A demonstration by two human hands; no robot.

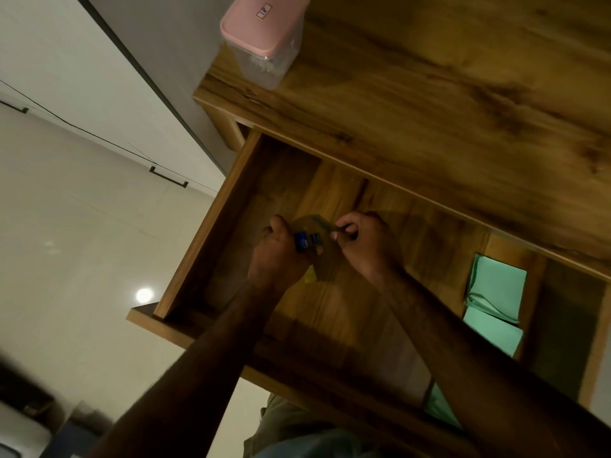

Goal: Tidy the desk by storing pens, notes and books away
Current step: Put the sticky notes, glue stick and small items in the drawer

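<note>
We leaned over the desk (429, 94), whose drawer (211, 226) stood pulled out wide, which we judge left room for both arms to work inside it. A pink-lidded box (264, 38) sat on the desk's far corner, well apart from the work. In the drawer's right compartment lay green notes (496, 292), stacked loosely, so that part of the tidying looked done. Over the bare left compartment we held a clear pouch (325, 259) between both hands. Our left hand (277, 252) had its fingers curled round one end, apparently to steady it. Our right hand (367, 246) pinched the pouch's upper edge between thumb and forefinger, perhaps to seal it, though we could not tell whether there was a zip. The pens (307, 241), blue and black ends showing, were gathered inside the pouch beside our left fingers, likely bundled so they would not roll about once laid down.
</note>
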